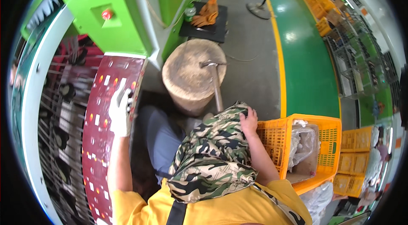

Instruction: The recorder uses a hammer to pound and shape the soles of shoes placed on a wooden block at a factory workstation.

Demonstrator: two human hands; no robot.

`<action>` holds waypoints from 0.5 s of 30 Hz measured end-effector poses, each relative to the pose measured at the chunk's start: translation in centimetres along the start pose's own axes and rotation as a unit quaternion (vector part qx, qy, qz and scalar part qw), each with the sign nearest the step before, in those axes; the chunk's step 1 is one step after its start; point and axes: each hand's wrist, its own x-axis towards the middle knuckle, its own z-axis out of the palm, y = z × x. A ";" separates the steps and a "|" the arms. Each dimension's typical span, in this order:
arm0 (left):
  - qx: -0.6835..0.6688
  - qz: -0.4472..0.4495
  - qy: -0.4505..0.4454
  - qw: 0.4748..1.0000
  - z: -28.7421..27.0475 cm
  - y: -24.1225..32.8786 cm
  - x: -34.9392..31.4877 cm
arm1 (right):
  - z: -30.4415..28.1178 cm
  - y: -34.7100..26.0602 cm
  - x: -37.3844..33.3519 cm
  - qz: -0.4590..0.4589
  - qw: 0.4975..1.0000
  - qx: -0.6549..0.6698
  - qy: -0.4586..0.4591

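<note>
My left hand (120, 112), in a white glove, lies along the dark red panel (97, 140) of a green machine. Its fingers stretch out toward the panel's edge, and nothing shows in them. My right hand (249, 122) is bare and rests with fingers laid over the camouflage apron (216, 148) across my lap, close to the yellow crate. Ahead of my knees stands a round wooden block (182, 72). A hammer (216, 82) lies on it, its head on the top face and its handle pointing back toward me.
A yellow crate (276, 142) with clear plastic bags (304, 144) stands at my right. Orange gloves (207, 13) and a green bottle (190, 11) sit on a black stand (219, 33) beyond the block. A red button (107, 14) is on the green housing. Fan stands, crates and racks are farther off.
</note>
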 end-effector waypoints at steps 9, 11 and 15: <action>0.269 0.200 -0.030 0.941 -2.1 -0.8 -0.2 | 1.5 3.0 -0.6 -0.044 0.999 0.026 0.007; 0.153 0.099 -0.019 0.983 -2.0 -1.1 -0.5 | 1.6 3.5 -0.9 -0.020 0.999 0.028 -0.009; 0.078 0.098 0.007 0.992 -3.0 -4.4 -0.1 | 1.2 1.6 -0.5 0.001 0.998 0.015 -0.057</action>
